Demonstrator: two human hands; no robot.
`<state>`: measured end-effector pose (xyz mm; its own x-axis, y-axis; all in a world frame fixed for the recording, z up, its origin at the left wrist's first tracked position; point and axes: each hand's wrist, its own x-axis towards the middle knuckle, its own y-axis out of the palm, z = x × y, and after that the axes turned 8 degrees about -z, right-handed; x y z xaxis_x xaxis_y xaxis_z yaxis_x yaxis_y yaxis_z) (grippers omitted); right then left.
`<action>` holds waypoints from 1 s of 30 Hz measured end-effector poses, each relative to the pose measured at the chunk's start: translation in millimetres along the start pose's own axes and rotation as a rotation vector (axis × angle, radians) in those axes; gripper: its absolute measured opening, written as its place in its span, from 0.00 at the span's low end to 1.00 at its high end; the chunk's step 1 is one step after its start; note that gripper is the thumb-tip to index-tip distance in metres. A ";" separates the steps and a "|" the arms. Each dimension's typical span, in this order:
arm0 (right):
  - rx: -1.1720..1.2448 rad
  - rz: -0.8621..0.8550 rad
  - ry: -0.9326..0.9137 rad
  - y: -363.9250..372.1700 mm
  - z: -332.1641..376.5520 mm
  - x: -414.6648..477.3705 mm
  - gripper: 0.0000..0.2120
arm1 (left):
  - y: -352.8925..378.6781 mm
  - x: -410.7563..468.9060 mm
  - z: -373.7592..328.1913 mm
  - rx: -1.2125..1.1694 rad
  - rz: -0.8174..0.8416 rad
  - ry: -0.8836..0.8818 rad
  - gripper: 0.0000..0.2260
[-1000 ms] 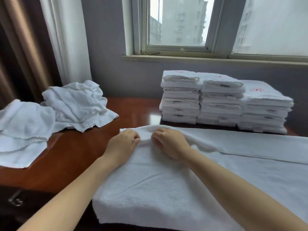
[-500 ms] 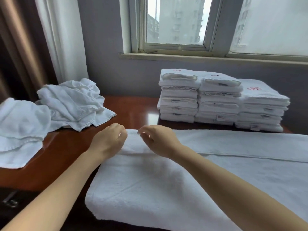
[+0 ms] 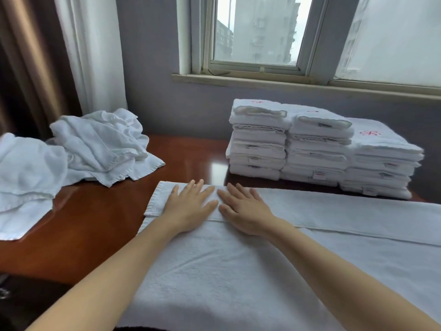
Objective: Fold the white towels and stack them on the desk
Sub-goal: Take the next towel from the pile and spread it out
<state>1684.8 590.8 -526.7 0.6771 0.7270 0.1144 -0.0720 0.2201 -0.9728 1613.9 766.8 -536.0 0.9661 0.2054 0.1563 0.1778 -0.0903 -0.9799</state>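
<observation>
Item: towel (image 3: 262,266), spread on desk (image 3: 95,223) before stacks (image 3: 317,149). Left hand (image 3: 191,206), right hand (image 3: 243,211): flat, fingers spread, pressing far folded strip. Step: first fold. Next, likely: smooth outward, fold again.

On the desk (image 3: 95,223), a spread towel (image 3: 238,271) is lying nearest, stacks of folded towels (image 3: 317,149) are standing behind it on the right below the window (image 3: 257,32), and a heap of unfolded towels (image 3: 95,144) is lying on the left.
</observation>
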 end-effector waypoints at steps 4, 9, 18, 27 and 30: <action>-0.025 -0.027 0.009 4.6 7.8 19.9 0.28 | -2.8 14.3 19.2 0.015 0.013 0.022 0.27; 0.007 -0.078 0.007 7.4 11.7 37.4 0.28 | -3.2 26.8 35.2 0.030 -0.005 -0.004 0.30; 0.031 -0.014 -0.019 -4.7 -4.9 18.2 0.26 | -8.6 10.7 41.0 -0.008 -0.063 -0.089 0.24; -0.035 -0.068 0.139 -8.6 -7.6 -30.4 0.28 | -26.0 -37.2 50.1 0.138 0.031 -0.267 0.26; 0.007 -0.058 0.056 -14.6 -7.0 -53.3 0.26 | -32.4 -69.7 32.3 0.060 0.012 -0.192 0.24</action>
<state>1654.9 544.3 -520.0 0.7204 0.6751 0.1590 -0.0365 0.2658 -0.9633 1534.8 786.8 -519.2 0.9136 0.3872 0.1241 0.1499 -0.0370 -0.9880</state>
